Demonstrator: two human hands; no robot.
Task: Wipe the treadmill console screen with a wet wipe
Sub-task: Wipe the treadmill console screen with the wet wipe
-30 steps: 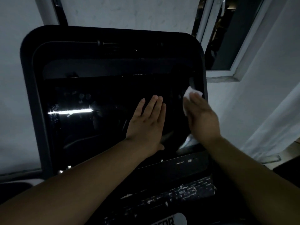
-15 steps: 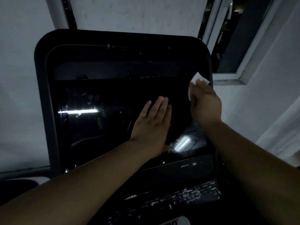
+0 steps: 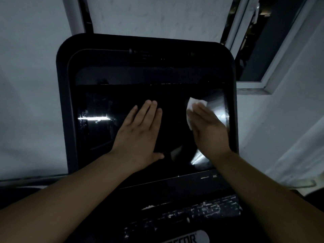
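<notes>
The treadmill console [image 3: 64, 106] is a big black panel with rounded corners, and its dark glossy screen [image 3: 98, 137] fills the middle. My left hand [image 3: 140, 132] lies flat on the screen's centre, fingers together, holding nothing. My right hand [image 3: 208, 132] presses a white wet wipe [image 3: 192, 104] flat against the right part of the screen; the wipe shows above and left of the fingers, the rest is hidden under the palm. Bright reflections glint on the glass left of my left hand and beside my right hand.
A strip of worn buttons [image 3: 198, 211] and a logo plate [image 3: 184, 238] sit below the screen. A white wall [image 3: 35, 67] is behind the console. An open window frame [image 3: 263, 50] stands at the upper right, and a pale curtain [image 3: 298, 146] hangs at the right.
My right hand with the wipe went up toward the screen's top right corner, then came back down and slightly left. The left hand stayed flat in place. The view shifted.
</notes>
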